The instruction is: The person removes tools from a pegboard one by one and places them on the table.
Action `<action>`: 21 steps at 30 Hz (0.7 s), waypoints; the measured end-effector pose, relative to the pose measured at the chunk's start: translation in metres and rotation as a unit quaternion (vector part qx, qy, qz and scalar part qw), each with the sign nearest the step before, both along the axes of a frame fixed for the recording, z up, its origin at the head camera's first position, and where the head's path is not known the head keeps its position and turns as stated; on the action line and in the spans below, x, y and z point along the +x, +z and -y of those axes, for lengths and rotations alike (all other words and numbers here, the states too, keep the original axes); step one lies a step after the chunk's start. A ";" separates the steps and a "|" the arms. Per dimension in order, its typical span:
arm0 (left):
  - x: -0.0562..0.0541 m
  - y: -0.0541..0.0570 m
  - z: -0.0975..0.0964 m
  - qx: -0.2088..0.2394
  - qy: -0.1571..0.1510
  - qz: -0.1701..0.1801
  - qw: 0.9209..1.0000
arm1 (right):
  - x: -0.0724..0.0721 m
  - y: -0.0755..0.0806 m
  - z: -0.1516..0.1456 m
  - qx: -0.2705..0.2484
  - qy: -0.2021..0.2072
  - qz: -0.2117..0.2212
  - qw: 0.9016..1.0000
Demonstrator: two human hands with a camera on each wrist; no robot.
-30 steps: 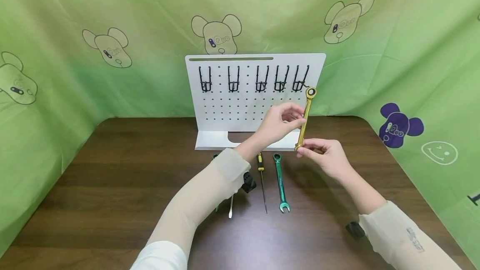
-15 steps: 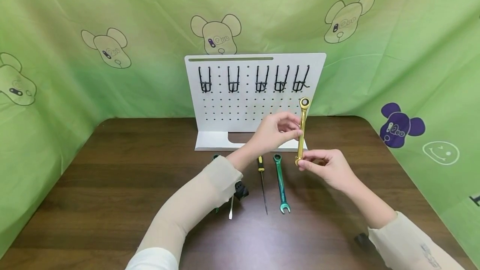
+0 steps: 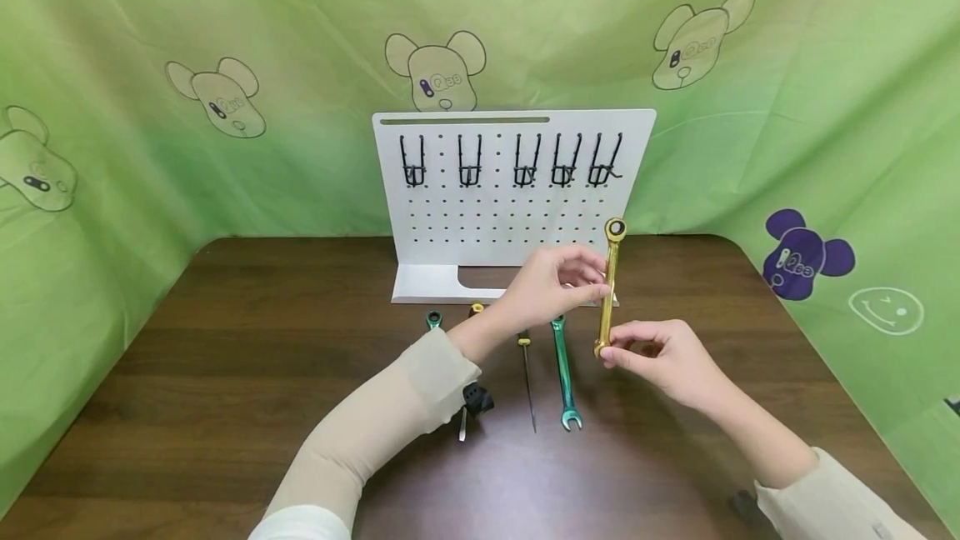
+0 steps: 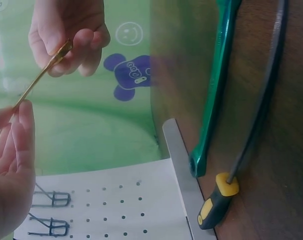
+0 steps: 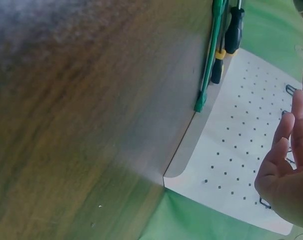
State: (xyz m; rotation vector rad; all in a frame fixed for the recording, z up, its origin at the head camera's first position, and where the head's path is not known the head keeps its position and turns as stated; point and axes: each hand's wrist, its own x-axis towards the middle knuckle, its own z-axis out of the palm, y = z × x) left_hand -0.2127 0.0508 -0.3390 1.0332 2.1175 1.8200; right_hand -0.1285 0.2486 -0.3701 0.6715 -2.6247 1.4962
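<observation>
A gold combination wrench (image 3: 610, 286) stands nearly upright above the table, its ring end at the top. My left hand (image 3: 558, 282) pinches its shank around the middle between thumb and fingers. Lower down, my right hand (image 3: 667, 357) pinches the bottom end with thumb and fingertips. In the left wrist view the same wrench (image 4: 34, 82) runs slantwise from my left hand (image 4: 14, 155) to my right hand (image 4: 69, 37). The right wrist view shows my right hand (image 5: 289, 160) with the wrench mostly hidden.
A white pegboard (image 3: 472, 223) with several black double hooks (image 3: 525, 165) stands behind the hands. On the table (image 3: 225, 390) lie a green wrench (image 3: 565, 373), a yellow-and-black screwdriver (image 3: 527, 382), and another green wrench (image 3: 433, 319) and screwdriver (image 3: 462, 425) partly behind the left forearm.
Both hands have lowered the gold wrench from in front of the right-hand hooks to in front of the board's lower right corner. Both keep their hold on it.
</observation>
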 end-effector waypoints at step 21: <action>0.008 -0.031 -0.006 -0.065 -0.020 0.055 0.996 | 0.013 -0.013 -0.009 0.029 0.067 0.064 0.995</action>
